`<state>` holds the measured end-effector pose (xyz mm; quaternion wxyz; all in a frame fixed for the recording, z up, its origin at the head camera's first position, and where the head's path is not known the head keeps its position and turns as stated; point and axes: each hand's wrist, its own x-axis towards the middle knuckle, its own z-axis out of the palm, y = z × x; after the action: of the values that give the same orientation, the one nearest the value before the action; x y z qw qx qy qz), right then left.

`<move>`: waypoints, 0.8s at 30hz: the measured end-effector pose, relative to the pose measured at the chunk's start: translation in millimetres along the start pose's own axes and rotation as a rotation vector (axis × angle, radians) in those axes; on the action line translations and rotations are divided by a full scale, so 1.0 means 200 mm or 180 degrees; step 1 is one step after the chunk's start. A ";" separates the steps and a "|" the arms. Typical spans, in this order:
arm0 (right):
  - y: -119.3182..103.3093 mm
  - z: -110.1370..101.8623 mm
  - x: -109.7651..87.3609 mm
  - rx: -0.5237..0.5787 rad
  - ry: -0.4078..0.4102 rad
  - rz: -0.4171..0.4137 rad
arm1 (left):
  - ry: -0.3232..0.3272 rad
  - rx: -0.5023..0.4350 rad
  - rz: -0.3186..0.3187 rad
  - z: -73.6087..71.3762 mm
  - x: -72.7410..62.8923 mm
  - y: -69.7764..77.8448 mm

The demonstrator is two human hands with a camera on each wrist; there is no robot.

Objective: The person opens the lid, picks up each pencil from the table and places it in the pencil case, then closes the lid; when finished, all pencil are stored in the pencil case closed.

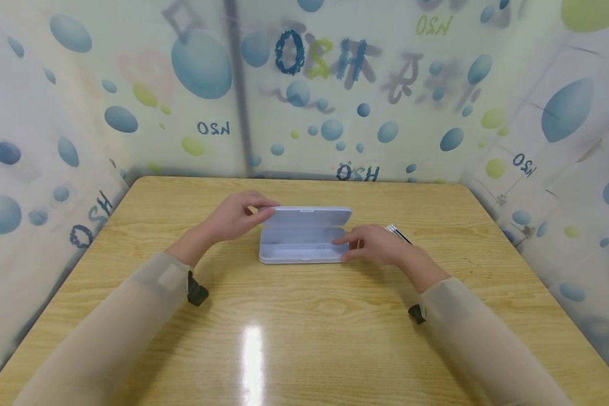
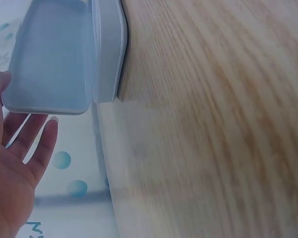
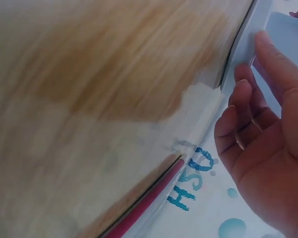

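A pale lilac pencil case (image 1: pixel 304 254) sits on the table with its lid (image 1: pixel 309 216) raised. Inside its base are a long compartment and a smaller one at the right, with no contents visible. My left hand (image 1: pixel 238 216) holds the lid by its left corner; the left wrist view shows the thumb on the inner face and the other fingers behind. At the right end of the case, my right hand (image 1: pixel 378 245) grips the base, thumb at the front wall. Several pencils (image 1: pixel 400 234) lie just beyond the right hand, partly hidden by it.
The case stands on a wood-grain table (image 1: pixel 304 338), towards its far half. Patterned curtains (image 1: pixel 304 113) with blue and green dots enclose the back and both sides. Dark straps (image 1: pixel 197 290) hang at the cuffs.
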<state>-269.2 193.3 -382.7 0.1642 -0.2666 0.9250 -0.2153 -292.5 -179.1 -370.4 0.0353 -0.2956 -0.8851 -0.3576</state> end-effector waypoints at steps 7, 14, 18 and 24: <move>-0.01 0.00 -0.01 0.0153 0.0021 0.0155 | 0.0259 -0.0045 -0.0044 0.00 0.03 -0.01; -0.02 -0.01 0.00 0.0225 -0.0016 0.0243 | 0.0379 -0.0121 -0.0048 0.00 0.04 -0.04; -0.02 -0.01 0.00 0.0218 -0.0007 0.0257 | 0.0407 -0.0062 -0.0024 -0.01 0.05 -0.06; -0.01 0.00 0.00 0.0263 -0.0035 0.0298 | 0.0139 -0.0106 -0.0145 -0.01 0.04 -0.11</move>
<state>-268.2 191.6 -381.4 0.1900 -0.2172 0.9259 -0.2439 -311.9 -187.9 -380.4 0.0415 -0.2680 -0.8846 -0.3794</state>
